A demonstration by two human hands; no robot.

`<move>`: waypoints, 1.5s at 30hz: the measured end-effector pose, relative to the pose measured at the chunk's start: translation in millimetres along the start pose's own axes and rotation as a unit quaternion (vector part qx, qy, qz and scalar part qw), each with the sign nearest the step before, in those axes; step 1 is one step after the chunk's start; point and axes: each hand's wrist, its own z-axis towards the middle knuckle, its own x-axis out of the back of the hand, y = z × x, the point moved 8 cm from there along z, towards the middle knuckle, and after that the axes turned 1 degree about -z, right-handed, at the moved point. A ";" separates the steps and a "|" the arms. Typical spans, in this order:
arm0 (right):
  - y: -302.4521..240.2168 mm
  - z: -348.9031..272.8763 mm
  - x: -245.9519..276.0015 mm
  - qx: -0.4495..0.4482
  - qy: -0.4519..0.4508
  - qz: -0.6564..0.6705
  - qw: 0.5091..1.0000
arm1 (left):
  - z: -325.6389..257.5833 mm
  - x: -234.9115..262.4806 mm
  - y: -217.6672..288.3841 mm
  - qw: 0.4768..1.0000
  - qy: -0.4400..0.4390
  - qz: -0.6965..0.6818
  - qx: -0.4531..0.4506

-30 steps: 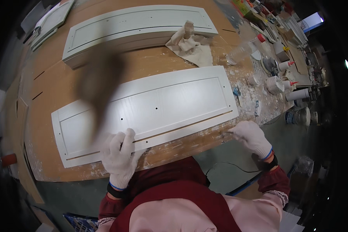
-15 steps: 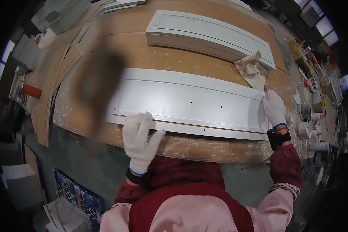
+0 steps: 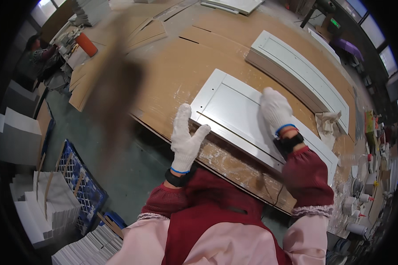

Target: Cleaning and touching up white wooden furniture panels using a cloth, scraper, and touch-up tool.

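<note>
A long white panel (image 3: 233, 101) with a recessed centre and small dark holes lies on the brown work table. My left hand (image 3: 185, 139), in a white knit glove, is at the panel's near left corner. Its fingers are stretched and the thumb stands apart. Also gloved, my right hand (image 3: 276, 108) rests on the middle of the panel with its fingers curled in. Whatever may be under those fingers is hidden. Beyond the panel lies a stack of similar white panels (image 3: 296, 64), with a crumpled cream cloth (image 3: 327, 128) by its near right end.
Cardboard (image 3: 172, 75) covers the table. Bottles and small containers (image 3: 351, 205) crowd its right side. A blue plastic pallet (image 3: 82, 181) and stacks of white boards (image 3: 57, 207) stand at lower left. A blurred dark shape (image 3: 119, 92) hides part of the left; a person (image 3: 42, 53) sits beyond.
My right hand has moved from the panel's right end to its middle. My left hand stays by the near left edge, fingers still spread. The whole view has turned, so the panel appears slanted.
</note>
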 end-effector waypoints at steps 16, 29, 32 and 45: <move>-189.0 -71.1 -16.2 0.484 -0.054 -0.017 0.873 | -69.8 94.9 -86.0 0.966 0.041 -0.191 0.170; -159.7 -151.6 -7.8 0.377 -0.056 0.038 0.924 | -57.3 87.2 -85.1 0.959 0.022 -0.228 0.169; -147.7 -125.8 -7.1 0.212 0.097 0.078 0.969 | -22.9 68.4 -54.6 0.949 0.057 -0.267 0.158; -26.6 -178.1 -31.0 0.020 0.094 0.123 0.988 | 59.3 -10.2 29.6 0.982 -0.158 0.099 0.029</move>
